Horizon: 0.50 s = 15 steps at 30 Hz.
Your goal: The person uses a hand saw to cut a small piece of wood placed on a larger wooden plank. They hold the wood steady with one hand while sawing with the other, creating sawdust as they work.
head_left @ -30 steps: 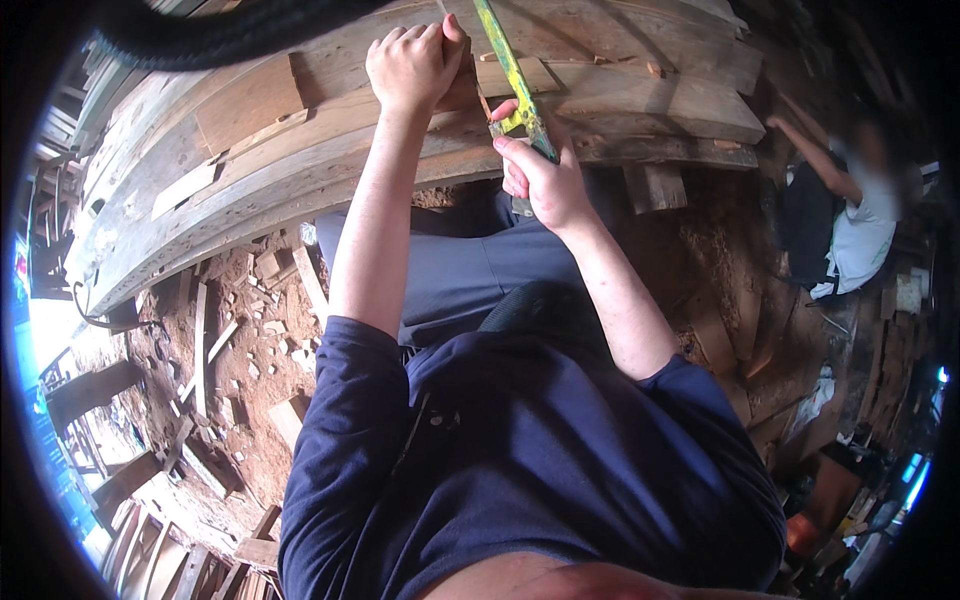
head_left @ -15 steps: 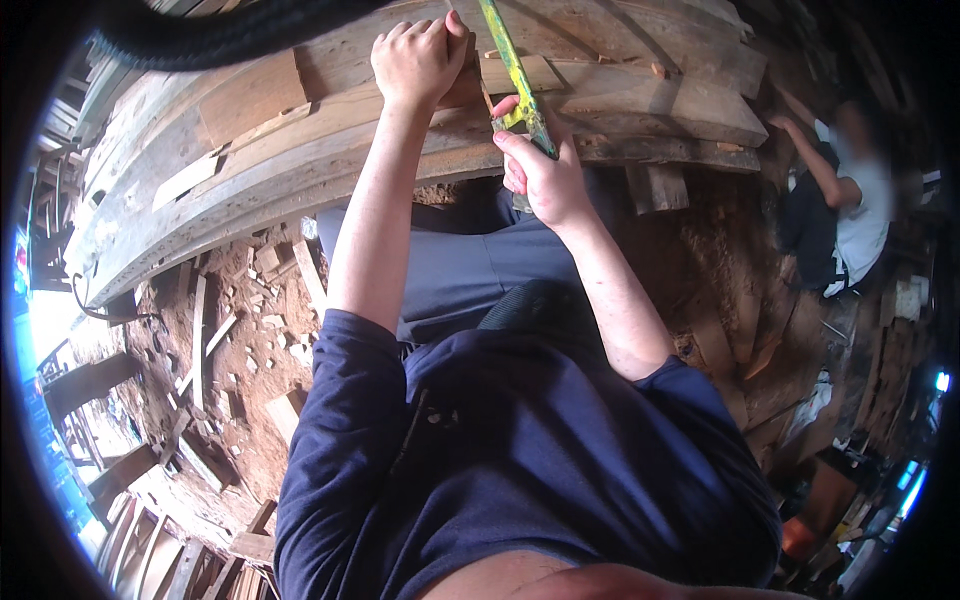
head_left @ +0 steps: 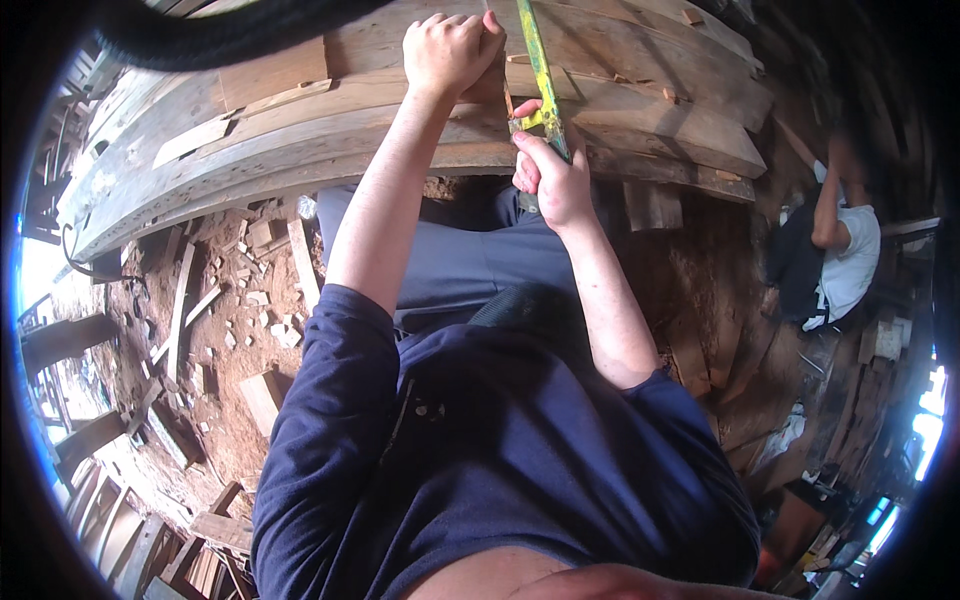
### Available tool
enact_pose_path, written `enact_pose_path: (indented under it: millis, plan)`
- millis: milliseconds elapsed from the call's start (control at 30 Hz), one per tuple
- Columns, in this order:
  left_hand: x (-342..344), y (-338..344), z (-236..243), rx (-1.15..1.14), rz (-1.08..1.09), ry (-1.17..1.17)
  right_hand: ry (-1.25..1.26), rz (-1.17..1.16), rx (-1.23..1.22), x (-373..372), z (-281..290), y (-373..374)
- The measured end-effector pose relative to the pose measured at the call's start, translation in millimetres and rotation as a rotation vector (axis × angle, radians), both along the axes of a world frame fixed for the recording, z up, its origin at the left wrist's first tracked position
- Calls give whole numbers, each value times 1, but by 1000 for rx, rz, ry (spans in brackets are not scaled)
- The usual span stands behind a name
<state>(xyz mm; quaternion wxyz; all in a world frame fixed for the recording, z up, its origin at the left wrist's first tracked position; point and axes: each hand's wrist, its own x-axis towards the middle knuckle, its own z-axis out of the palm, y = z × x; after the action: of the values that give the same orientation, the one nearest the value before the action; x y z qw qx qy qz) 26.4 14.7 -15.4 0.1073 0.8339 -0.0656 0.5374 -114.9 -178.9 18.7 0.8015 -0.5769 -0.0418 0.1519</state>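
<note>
My right hand (head_left: pixel 558 182) is closed around the handle end of a bow saw (head_left: pixel 538 60) with a worn yellow-green frame. The saw points away from me, its narrow rusty blade along the left side of the frame. To its left, my left hand (head_left: pixel 447 58) is in a fist over the planks, thumb towards the blade. A brown piece of wood (head_left: pixel 487 88) shows under that fist, right beside the blade. Whether the blade is cutting into it, I cannot tell. Long stacked planks (head_left: pixel 360 130) lie beneath both hands.
Wood offcuts (head_left: pixel 262 300) and sticks litter the brown ground at left. A loose flat strip (head_left: pixel 192 142) lies on the planks. Off to the right, another person (head_left: pixel 842 240) in a white top is bent low. A dark curved band (head_left: pixel 230 45) crosses the top left.
The view has shifted slightly, so planks and ground sit differently in it. Both hands and the saw appear a little further right. The other person's arm has changed position.
</note>
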Motion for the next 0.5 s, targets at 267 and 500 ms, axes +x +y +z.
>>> enact_pose_path:
  millis: [267,500]
  plan:
    - [4,2,0,28,48,84,53,42,84,8,11,-7]
    - [8,5,-2,7,34,142,44,2,67,7,6,3]
